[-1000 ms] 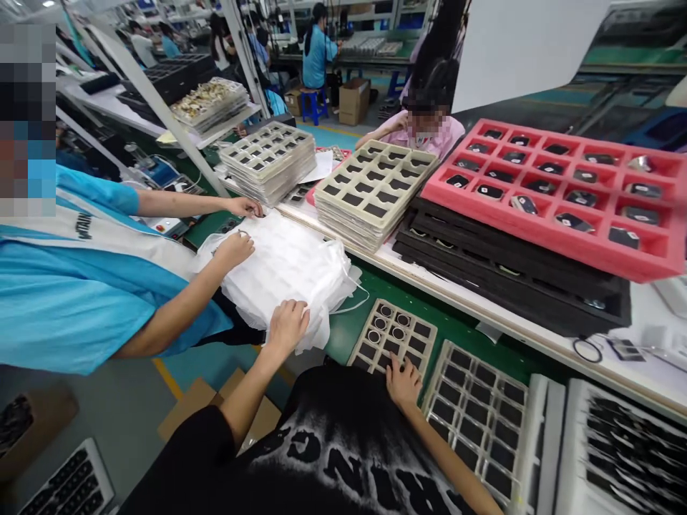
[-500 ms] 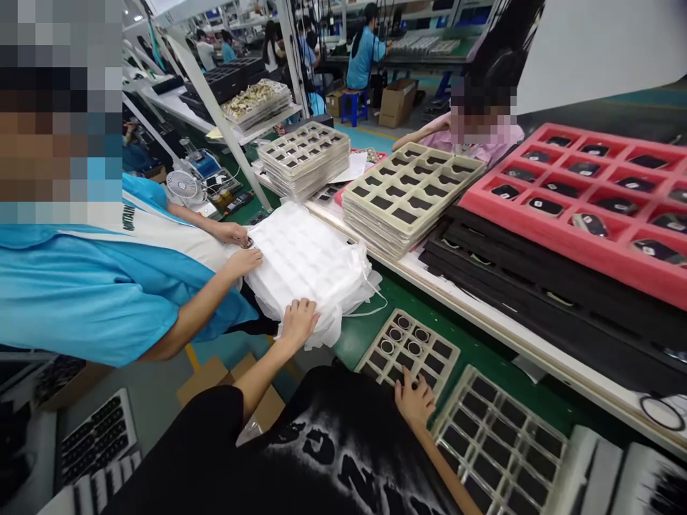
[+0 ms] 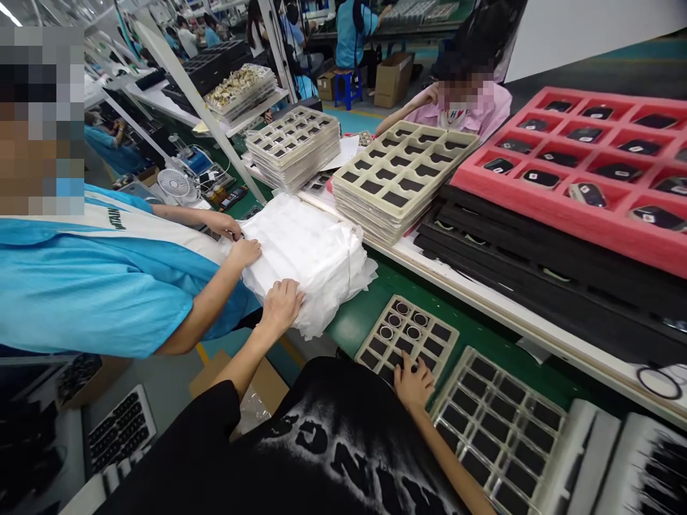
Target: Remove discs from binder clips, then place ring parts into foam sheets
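And here's the ring tray [image 3: 431, 317], part-filled: five rings [image 3: 386, 332] in, the other visible compartments showing just dark inserts [image 3: 441, 332]. Right hand [image 3: 413, 385] rests over its near side, fingers loosely curled; can't tell if they pinch anything. Left of the tray, the left hand [image 3: 282, 307] lies on the white-wrapped bundle [image 3: 300, 243], grip unclear, while a co-worker's hands [image 3: 245, 254] touch its far side.
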